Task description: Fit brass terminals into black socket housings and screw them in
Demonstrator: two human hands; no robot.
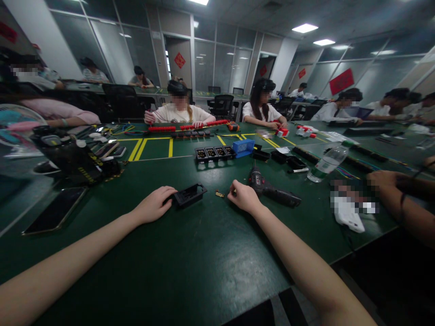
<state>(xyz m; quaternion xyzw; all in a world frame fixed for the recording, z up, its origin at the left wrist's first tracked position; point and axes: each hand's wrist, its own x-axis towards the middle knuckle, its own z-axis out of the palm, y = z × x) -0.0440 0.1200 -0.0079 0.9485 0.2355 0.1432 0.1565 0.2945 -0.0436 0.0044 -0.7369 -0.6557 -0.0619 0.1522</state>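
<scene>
My left hand grips the near left end of a black plastic box, open at the top and resting on the green table. My right hand is closed in a pinch just above the tabletop. At its fingertips a bit of a small brass-coloured part shows, mostly hidden by the fingers. Between box and right hand lies a loose brass-coloured metal piece. Right behind my right hand, a black cordless drill lies on its side.
Farther back stand a row of black boxes with brass parts and a blue bin. A water bottle and a white object are to the right, near another person's arm. A phone lies left.
</scene>
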